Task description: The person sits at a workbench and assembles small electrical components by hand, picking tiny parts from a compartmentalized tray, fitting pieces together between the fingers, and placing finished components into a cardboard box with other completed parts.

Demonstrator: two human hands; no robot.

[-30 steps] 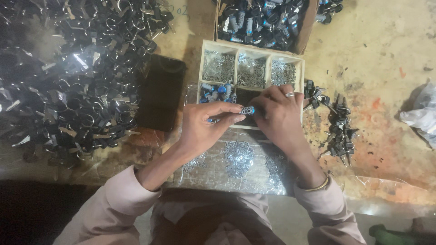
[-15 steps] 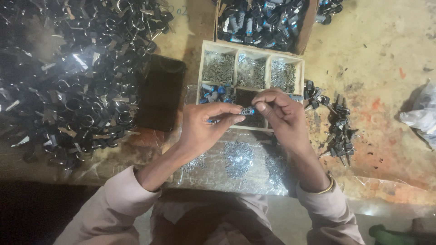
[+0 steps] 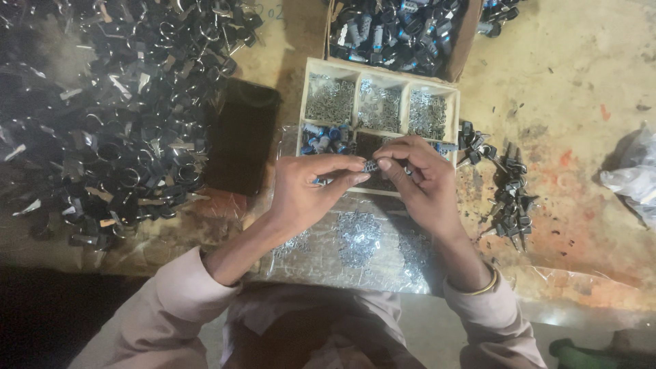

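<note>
On a dim, stained counter (image 3: 581, 89), above the divided tray (image 3: 380, 72) at its far edge, the left hand (image 3: 304, 188) and right hand (image 3: 420, 181) pinch one small part (image 3: 371, 165) between fingertips, seemingly mid-assembly, needing steady alignment.

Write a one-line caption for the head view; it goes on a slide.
Both hands, left hand and right hand, pinch a small part over a divided wooden tray.

The small part (image 3: 371, 166) between both hands' fingers (image 3: 355, 179) — mostly hidden, too small to identify.
</note>
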